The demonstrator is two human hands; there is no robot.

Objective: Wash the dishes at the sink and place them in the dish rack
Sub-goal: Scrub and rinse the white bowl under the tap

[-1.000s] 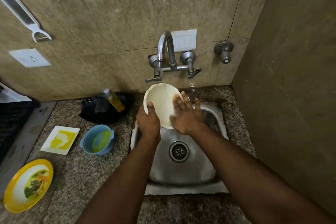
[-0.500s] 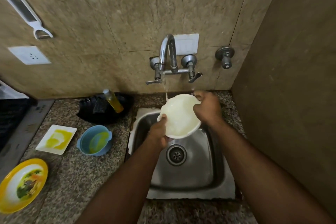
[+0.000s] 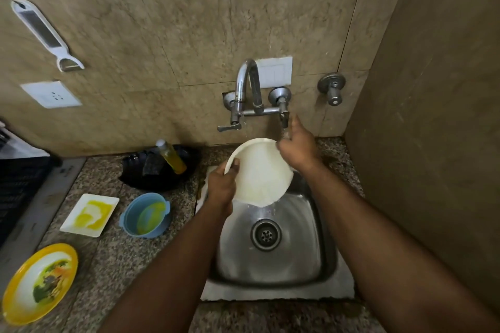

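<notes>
White plate [image 3: 261, 173], round, smooth, glossy-wet, held tilted over the back-left part of the steel sink [image 3: 322, 249], just below the tap [image 3: 247, 89]. Water runs off its lower edge into the basin. Left hand [image 3: 220, 186] grips the plate's left rim, thumb on the face, fingers curled behind. Right hand [image 3: 297, 146] is up at the plate's top-right edge, w/ fingers reaching to the tap's right lever [image 3: 284, 119]; motion blur there, so can't tell if it pinches the lever or just touches it, nor how far open it is.

No brand, label or readable writing anywhere.

Sink: square, brushed stainless, rounded corners, round perforated drain [image 3: 266, 234] in the middle. Tap: chrome gooseneck w/ two lever handles, wall-mounted. Separate chrome valve knob [image 3: 332, 88] to the right. Wall is beige marble-look tile; counter [image 3: 108, 265] is speckled granite.

On the counter, left of sink: blue plastic bowl [image 3: 144, 215] w/ small side handles, yellow-green residue inside; white rectangular dish [image 3: 89, 215] smeared yellow; yellow-rimmed round plate [image 3: 40, 282] w/ green/orange food remains, near the bottom-left corner. Behind them a black tray [image 3: 159, 170] holding a dark scrub pad and a clear bottle [image 3: 171, 157] of yellow liquid, lying tilted.

On the wall: white-handled grater/peeler [image 3: 46, 34] hanging at an angle, white socket plate [image 3: 51, 94] below it, white switch plate [image 3: 274, 71] behind the tap.
</notes>
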